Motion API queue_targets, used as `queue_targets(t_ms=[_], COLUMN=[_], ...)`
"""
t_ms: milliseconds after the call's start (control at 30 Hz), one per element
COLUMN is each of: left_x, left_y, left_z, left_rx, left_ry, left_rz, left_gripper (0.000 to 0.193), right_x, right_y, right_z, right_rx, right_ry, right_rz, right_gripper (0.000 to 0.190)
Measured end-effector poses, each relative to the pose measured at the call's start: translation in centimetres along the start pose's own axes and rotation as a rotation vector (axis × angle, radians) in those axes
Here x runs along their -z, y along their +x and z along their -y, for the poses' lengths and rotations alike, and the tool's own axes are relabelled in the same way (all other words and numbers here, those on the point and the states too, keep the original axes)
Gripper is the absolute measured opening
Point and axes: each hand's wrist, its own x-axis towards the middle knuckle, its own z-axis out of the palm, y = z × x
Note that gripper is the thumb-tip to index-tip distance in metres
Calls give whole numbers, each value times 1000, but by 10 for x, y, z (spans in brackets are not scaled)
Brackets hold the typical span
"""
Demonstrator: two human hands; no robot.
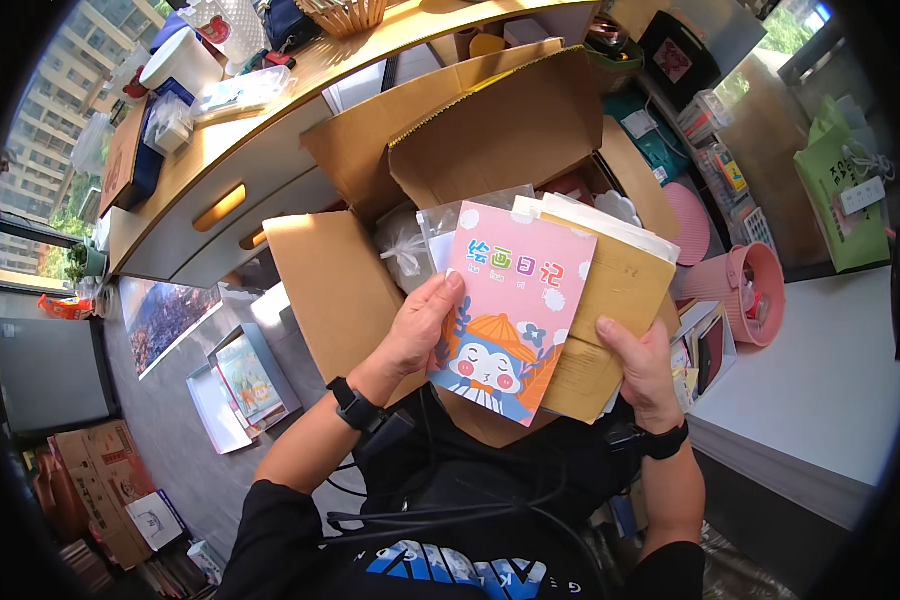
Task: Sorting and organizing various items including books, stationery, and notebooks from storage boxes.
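Note:
My left hand (424,319) grips the left edge of a pink illustrated notebook (511,307), its thumb on the cover. A clear plastic sleeve (439,225) shows behind that notebook. On the other side, my right hand (641,367) holds a worn tan paper envelope (615,300) with a stack of white papers (607,217) behind it. The notebook overlaps the envelope's left part. Both hands are above an open cardboard box (495,142) with its flaps spread. Inside it, a knotted white plastic bag (405,251) is partly visible; the papers hide much of the contents.
A wooden-topped desk (300,82) with drawers stands behind the box, bearing containers. On the right, a pink basket (735,292) and a holder of books (705,349) stand by a white surface (802,397). An open shallow box (244,382) lies on the floor at left.

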Motion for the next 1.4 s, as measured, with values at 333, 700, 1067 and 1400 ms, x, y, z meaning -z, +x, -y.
queue_targets(t_ms=[333,700,1067,1400], left_x=[-13,8,16,-1], left_y=[-9,-77,-102,-90], left_z=[-1,-33,-41,-27], left_rx=[-21,-107,-251,-210], left_ry=[151,40,-129,-103], left_rz=[-125,-116,-218,-280], left_gripper=[54,53,48,46], right_x=[-22,-7,67,79], right_y=[-19,-13,59,40], right_z=[-25,-9,-78,-53], right_rx=[25,464,-128,-319], right_ry=[176,-650,-1592,-1446], right_rz=[123,-214,-128,-259], right_gripper=[33,26,65,62])
